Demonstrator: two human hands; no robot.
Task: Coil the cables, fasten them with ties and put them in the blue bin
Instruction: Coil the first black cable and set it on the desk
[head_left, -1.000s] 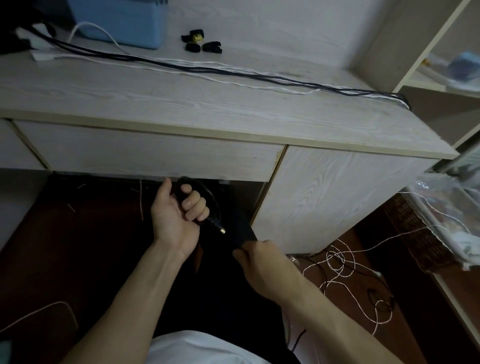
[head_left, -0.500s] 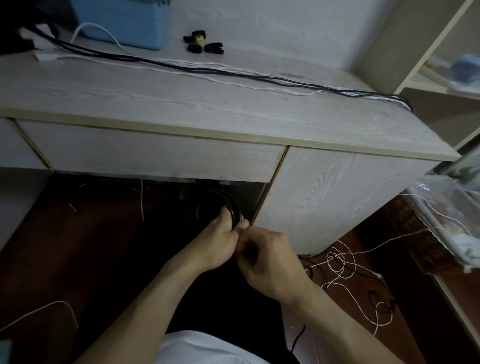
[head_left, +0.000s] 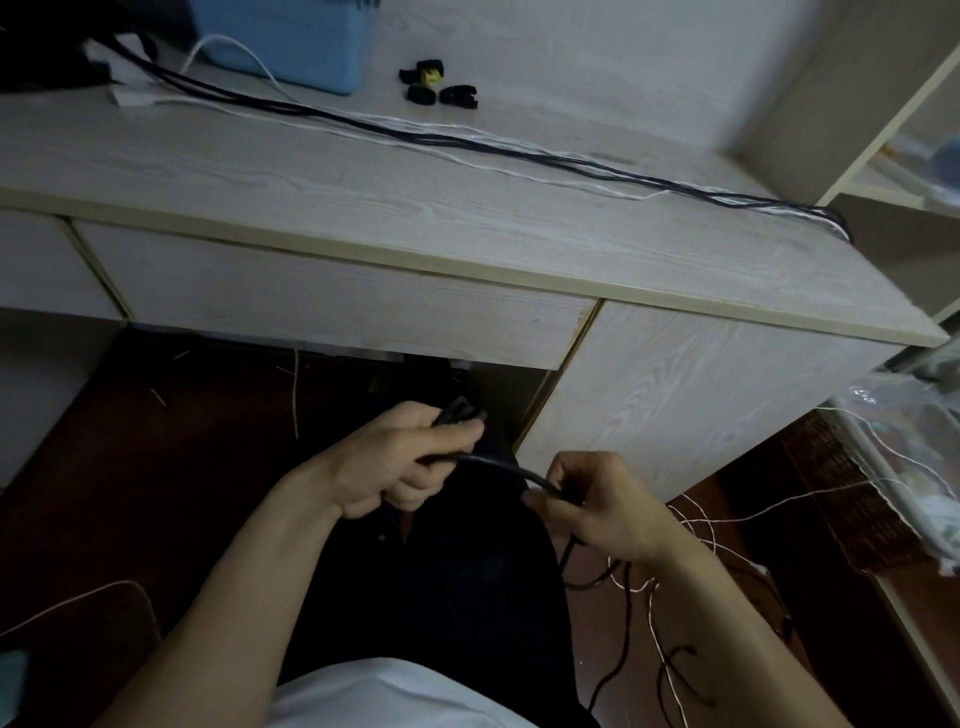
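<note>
Below the desk's front edge, my left hand (head_left: 405, 460) grips a small coil of black cable (head_left: 460, 410). A straight run of that black cable (head_left: 498, 465) stretches from it to my right hand (head_left: 592, 501), which pinches it between thumb and fingers; the rest trails down to the floor. Several long black and white cables (head_left: 519, 148) lie stretched across the desk top (head_left: 363, 208). The blue bin (head_left: 291, 41) stands at the desk's back left. Three black ties (head_left: 436, 85), one with a yellow mark, lie just right of the bin.
Tangled white and black cables (head_left: 691, 525) lie on the dark floor at the right, near a woven basket (head_left: 841, 483). A shelf unit (head_left: 893, 130) rises at the far right. A thin white cable (head_left: 78, 597) curves over the floor at lower left.
My hands met at the coil, then parted: the right hand has drawn a length of black cable out to the right while the left keeps hold of the coil.
</note>
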